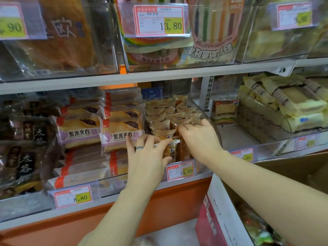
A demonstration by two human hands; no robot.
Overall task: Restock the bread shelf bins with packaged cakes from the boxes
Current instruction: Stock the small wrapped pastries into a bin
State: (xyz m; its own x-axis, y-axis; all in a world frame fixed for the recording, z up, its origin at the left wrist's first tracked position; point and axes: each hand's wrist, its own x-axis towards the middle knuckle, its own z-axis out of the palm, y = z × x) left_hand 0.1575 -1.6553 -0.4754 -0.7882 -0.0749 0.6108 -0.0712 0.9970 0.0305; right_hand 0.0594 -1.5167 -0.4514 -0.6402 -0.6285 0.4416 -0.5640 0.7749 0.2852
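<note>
1. The left hand [147, 155] pinches one packaged cake [173, 150] at the front of the clear bin [213, 126]; it may slip over the low wall.
2. The right hand [200, 137] rests flat on the stacked cakes [159, 110], gripping nothing; pressing may crush them.

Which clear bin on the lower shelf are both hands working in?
The bin with the 15.60 tag, full of small brown cakes; the left hand pinches one packet, the right hand rests on others.

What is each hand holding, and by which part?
The left hand pinches a small brown clear-wrapped cake packet by its left end; the right hand rests on other packets.
</note>
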